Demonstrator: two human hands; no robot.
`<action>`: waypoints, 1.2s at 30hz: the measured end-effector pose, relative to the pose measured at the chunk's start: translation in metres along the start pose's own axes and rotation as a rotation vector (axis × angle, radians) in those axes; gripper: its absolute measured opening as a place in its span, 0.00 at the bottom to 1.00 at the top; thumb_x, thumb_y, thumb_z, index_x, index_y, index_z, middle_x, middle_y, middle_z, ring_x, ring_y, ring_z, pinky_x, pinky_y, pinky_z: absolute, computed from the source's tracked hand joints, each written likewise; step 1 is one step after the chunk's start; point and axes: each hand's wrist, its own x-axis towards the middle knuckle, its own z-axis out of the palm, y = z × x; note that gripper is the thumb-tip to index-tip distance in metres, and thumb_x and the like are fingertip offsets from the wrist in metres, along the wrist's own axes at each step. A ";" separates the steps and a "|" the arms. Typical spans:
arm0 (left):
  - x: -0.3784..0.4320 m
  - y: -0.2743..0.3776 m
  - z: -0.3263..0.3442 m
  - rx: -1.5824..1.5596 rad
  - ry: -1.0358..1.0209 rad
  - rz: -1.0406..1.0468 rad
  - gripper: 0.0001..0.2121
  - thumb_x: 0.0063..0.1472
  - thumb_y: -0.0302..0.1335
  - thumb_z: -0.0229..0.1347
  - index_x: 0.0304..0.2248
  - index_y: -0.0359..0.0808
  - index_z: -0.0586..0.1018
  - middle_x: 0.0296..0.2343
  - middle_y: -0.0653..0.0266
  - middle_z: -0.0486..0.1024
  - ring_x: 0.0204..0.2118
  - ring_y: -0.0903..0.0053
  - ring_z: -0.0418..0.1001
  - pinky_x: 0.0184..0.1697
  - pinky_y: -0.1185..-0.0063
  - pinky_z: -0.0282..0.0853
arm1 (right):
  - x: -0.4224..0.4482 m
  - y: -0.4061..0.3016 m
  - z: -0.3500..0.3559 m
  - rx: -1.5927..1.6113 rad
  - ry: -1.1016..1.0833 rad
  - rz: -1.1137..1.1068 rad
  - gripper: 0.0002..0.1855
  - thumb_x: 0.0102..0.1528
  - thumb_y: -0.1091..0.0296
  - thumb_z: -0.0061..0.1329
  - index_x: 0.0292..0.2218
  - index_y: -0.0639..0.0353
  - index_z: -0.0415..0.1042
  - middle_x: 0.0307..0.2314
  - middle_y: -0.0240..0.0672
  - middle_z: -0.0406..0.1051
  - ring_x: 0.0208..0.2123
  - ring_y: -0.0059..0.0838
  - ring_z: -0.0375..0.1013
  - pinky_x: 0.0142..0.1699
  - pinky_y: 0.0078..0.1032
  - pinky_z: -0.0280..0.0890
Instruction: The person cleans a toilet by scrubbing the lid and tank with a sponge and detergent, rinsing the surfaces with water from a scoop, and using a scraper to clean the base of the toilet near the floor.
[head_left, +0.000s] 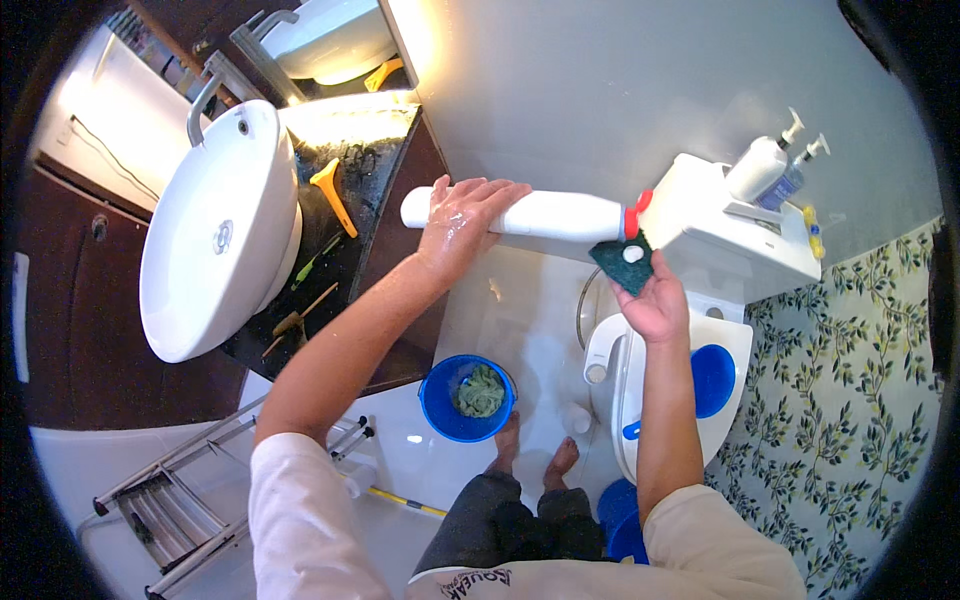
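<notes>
My left hand (465, 221), wet on its back, grips a white plastic bottle (562, 214) held lengthwise. The bottle's red flip cap is open at its right end, just over a green scouring pad (621, 262). A white dab of cleaner lies on the pad. My right hand (657, 300) holds the pad palm up, above the toilet's near side. To the left, an orange-handled tool (334, 196), a green thin brush (315, 262) and a wooden-handled brush (300, 315) lie on the dark, wet counter beside the white vessel sink (217, 232).
A blue bucket (465, 420) with a greenish cloth (481, 391) stands on the floor by my feet. Right are the toilet (630, 390), a blue dipper (712, 381) and pump bottles (757, 169) on the tank. A folding ladder (172, 510) lies lower left.
</notes>
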 end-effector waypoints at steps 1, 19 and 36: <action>-0.001 -0.003 0.002 -0.122 0.074 -0.088 0.24 0.37 0.22 0.57 0.39 0.44 0.70 0.37 0.66 0.70 0.41 0.71 0.67 0.45 0.69 0.56 | 0.000 -0.002 0.004 -0.012 -0.038 -0.007 0.20 0.56 0.56 0.27 0.44 0.59 0.58 0.42 0.41 0.62 0.45 0.39 0.60 0.50 0.36 0.53; 0.005 -0.186 0.023 -0.466 0.984 -0.867 0.20 0.41 0.22 0.57 0.37 0.31 0.66 0.29 0.60 0.70 0.33 0.75 0.68 0.38 0.80 0.62 | 0.086 -0.040 -0.158 -0.322 0.352 0.048 0.15 0.55 0.62 0.30 0.41 0.57 0.61 0.38 0.40 0.64 0.41 0.38 0.63 0.48 0.39 0.56; -0.037 -0.168 0.067 -0.930 1.026 -0.840 0.15 0.44 0.20 0.55 0.34 0.30 0.67 0.31 0.57 0.69 0.36 0.75 0.67 0.36 0.82 0.64 | 0.262 -0.045 -0.213 -1.708 0.095 0.148 0.13 0.50 0.69 0.36 0.36 0.65 0.65 0.28 0.40 0.68 0.30 0.31 0.68 0.39 0.28 0.63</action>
